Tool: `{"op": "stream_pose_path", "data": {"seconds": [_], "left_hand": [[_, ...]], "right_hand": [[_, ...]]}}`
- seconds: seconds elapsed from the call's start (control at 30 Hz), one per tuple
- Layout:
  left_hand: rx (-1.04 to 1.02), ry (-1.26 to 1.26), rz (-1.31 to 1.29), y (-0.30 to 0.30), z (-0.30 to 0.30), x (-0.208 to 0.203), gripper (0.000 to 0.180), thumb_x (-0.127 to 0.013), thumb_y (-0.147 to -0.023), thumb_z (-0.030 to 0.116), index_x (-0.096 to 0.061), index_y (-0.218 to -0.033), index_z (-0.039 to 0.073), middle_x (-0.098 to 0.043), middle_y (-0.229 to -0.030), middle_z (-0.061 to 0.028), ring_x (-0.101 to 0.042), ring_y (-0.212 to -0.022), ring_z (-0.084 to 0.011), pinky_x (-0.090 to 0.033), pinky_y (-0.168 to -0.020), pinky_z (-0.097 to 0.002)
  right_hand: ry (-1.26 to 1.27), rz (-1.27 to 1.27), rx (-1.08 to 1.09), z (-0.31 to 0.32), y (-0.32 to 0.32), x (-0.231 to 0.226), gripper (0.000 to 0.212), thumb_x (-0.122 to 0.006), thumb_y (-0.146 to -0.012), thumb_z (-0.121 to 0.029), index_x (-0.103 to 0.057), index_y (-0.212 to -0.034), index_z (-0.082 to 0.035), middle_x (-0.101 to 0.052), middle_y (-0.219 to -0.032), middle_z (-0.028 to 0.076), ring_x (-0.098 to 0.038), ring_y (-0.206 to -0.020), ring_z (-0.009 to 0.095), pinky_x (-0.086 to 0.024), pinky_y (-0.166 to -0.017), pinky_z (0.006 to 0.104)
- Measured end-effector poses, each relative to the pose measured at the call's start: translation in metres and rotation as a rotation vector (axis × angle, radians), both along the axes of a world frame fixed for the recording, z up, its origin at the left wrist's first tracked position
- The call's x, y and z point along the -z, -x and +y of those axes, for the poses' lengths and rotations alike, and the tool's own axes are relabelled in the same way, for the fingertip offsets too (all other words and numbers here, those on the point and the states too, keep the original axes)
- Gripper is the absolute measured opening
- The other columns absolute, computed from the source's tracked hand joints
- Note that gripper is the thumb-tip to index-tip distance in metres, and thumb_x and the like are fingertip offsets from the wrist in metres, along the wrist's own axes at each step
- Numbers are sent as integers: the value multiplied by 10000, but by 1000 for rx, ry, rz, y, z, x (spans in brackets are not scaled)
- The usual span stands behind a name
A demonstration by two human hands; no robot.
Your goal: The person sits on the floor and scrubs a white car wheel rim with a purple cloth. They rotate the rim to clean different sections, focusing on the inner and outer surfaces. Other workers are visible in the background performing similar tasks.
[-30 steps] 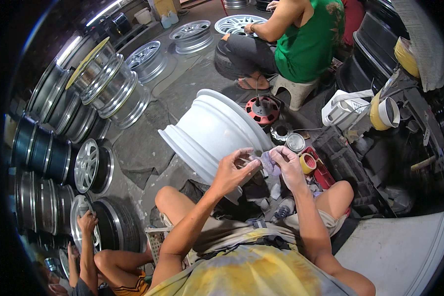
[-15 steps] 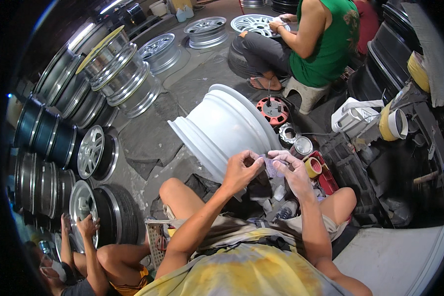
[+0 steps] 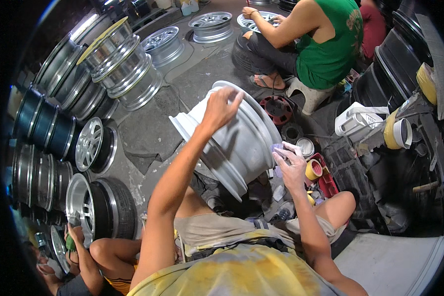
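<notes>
A pale grey wheel rim [image 3: 232,140] lies on its side in front of my knees, its barrel toward me. My left hand [image 3: 222,106] is over the far upper part of the rim, fingers loosely bent and slightly blurred, with nothing seen in them. Whether it touches the lip there I cannot tell. At the rim's right edge, my right hand [image 3: 292,165] pinches a small purple piece of sandpaper [image 3: 277,147] between thumb and fingers. Pale dust coats those fingers.
A red tray [image 3: 326,181] with a tape roll [image 3: 313,169] and a round can [image 3: 305,147] stand to the right. Stacked wheels [image 3: 123,69] line the left. One co-worker in green [image 3: 330,44] sits ahead; another person's hand [image 3: 75,232] works at lower left.
My hands have parted. The left has let go of the sandpaper and moved up and left over the rim; the right keeps it, near the rim's right edge.
</notes>
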State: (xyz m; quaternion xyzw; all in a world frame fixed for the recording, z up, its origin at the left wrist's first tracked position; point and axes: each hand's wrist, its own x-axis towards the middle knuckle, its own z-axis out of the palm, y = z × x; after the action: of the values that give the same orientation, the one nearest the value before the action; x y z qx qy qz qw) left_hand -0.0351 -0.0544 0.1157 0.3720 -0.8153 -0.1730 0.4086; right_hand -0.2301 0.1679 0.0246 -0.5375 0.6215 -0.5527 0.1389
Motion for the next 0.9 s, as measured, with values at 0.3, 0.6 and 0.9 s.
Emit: {"op": "stream_pose_path", "data": {"seconds": [0.3,0.6,0.9], "left_hand": [[51,108,-365,41,-84,36,540,-546,-1056,427,-739,-837,-28,-671,-862,-249,-633,-904,-429,-486,-862,-518],[-12,-5,-225,36,-97,44,555,-551,-1020,371,-697,-703,-59,-678,-799,-279,-643,-843,-471,-481,-894,-544],[-11,40,-196,40,-94,40,443,-588,-938,312,-727,-773,-74,-670,-781,-307,-684,-777,-464,-529,-816,-531]], "right_hand": [[184,472,-43,-33,-17,29,479,-791,-840,-17,-719,-1311,-74,-571,-962,135,-607,-876,333,-535,-815,450],[182,523,-39,-72,-36,12,466,-696,-883,29,-677,-1348,3,-564,-937,173,-573,-888,365,-499,-807,473],[185,494,64,-76,-53,10,504,-656,-906,68,-629,-1406,11,-561,-954,193,-583,-891,384,-498,-807,483]]}}
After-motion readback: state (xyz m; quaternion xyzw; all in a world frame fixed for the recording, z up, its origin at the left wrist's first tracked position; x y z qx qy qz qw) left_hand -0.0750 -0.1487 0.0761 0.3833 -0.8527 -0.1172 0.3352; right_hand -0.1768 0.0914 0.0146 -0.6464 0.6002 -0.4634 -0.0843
